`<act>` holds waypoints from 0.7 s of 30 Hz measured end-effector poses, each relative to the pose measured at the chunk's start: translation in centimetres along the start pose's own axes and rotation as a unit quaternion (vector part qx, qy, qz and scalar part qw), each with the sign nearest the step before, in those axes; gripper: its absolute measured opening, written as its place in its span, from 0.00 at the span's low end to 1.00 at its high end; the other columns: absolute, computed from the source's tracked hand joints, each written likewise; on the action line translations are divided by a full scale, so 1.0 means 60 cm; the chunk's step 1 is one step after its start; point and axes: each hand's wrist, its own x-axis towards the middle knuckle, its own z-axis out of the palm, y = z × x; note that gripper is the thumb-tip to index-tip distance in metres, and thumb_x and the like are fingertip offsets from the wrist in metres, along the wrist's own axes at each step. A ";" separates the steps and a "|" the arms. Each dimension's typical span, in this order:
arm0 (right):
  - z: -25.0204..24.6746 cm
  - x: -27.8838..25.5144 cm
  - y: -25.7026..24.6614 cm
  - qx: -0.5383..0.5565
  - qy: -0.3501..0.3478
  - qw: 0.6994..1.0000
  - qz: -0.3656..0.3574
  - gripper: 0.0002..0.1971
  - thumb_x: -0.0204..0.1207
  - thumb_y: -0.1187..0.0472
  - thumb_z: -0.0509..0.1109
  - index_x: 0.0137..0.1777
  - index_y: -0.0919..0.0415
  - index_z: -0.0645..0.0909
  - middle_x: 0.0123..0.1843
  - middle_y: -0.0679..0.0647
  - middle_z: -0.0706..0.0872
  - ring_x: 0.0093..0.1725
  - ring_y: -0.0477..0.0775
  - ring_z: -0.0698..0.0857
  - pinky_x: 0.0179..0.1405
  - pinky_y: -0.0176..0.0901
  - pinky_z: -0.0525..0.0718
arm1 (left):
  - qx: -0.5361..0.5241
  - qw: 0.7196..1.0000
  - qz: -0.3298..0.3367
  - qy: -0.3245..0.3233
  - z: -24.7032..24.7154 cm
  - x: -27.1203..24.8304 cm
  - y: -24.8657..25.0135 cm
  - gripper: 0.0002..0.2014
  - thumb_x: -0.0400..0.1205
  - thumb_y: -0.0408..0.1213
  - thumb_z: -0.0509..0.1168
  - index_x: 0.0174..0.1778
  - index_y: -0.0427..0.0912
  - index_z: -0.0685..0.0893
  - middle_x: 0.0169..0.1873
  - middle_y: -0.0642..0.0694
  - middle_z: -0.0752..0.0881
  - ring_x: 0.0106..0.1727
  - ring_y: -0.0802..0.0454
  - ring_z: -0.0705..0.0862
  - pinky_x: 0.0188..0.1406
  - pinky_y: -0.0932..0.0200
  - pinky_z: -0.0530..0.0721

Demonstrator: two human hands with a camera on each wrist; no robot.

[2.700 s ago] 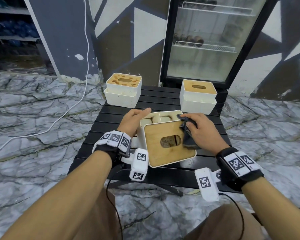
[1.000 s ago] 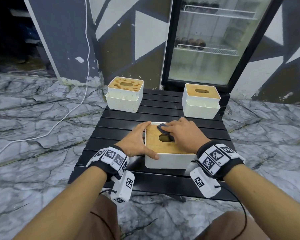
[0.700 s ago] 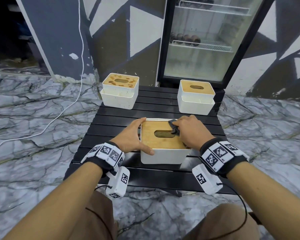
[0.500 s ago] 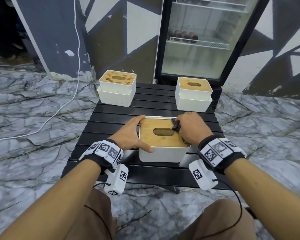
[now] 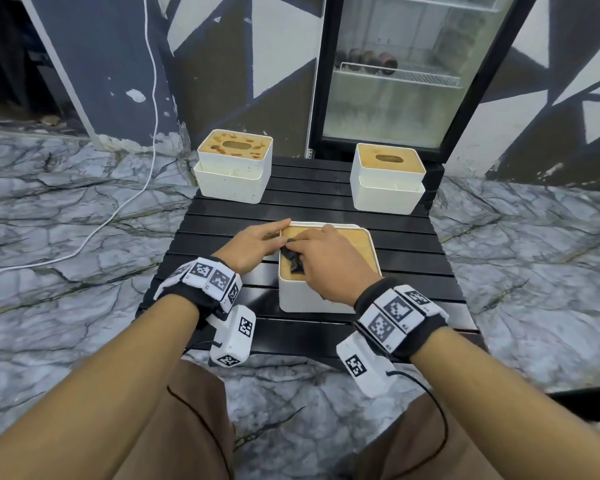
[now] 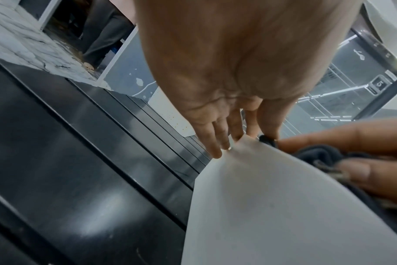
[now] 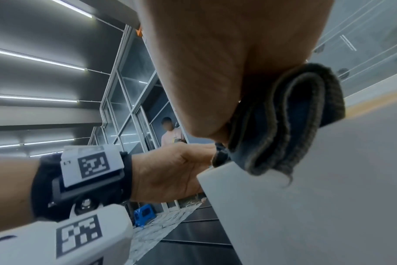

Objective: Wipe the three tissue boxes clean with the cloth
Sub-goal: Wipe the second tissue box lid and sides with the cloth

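A white tissue box with a wooden lid stands at the middle of the black slatted table. My right hand presses a dark folded cloth onto the lid's left edge, fingers curled round it. My left hand lies flat against the box's left wall, fingers straight. A second tissue box, its lid spotted with brown stains, stands at the back left. The third box, with a plain lid, stands at the back right.
A glass-door fridge stands right behind the table. A white cable trails over the marble floor on the left. A person stands far off in the right wrist view. My knees are under the table's near edge.
The box was tipped up toward me with its lid facing me; it now stands flat. My right hand has slid the cloth from the lid's right side across to its left edge.
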 end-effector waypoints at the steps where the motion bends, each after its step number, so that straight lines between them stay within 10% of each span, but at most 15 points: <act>1: 0.003 -0.002 -0.001 0.002 0.012 1.000 -0.003 0.17 0.76 0.62 0.57 0.60 0.50 0.82 0.62 0.48 0.84 0.54 0.59 0.77 0.56 0.54 0.78 | 0.000 1.000 0.002 0.005 0.001 0.001 -0.002 0.23 0.88 0.33 0.62 0.81 0.45 0.73 0.71 0.42 0.82 0.72 0.45 0.81 0.78 0.48 0.75; 8: 0.015 -0.029 0.002 0.024 0.043 0.998 -0.035 0.19 0.74 0.63 0.61 0.62 0.49 0.83 0.63 0.46 0.84 0.50 0.58 0.75 0.51 0.56 0.78 | 0.011 0.999 0.006 0.038 0.011 0.007 -0.016 0.21 0.86 0.39 0.65 0.76 0.57 0.78 0.48 0.47 0.90 0.53 0.50 0.85 0.71 0.43 0.81; 21: -0.007 -0.071 0.025 0.017 0.000 0.997 -0.081 0.20 0.76 0.67 0.65 0.64 0.45 0.82 0.68 0.41 0.81 0.54 0.56 0.74 0.48 0.49 0.73 | 0.087 0.994 -0.001 0.060 0.017 0.003 -0.010 0.20 0.87 0.41 0.65 0.76 0.58 0.79 0.60 0.45 0.89 0.61 0.42 0.87 0.68 0.43 0.82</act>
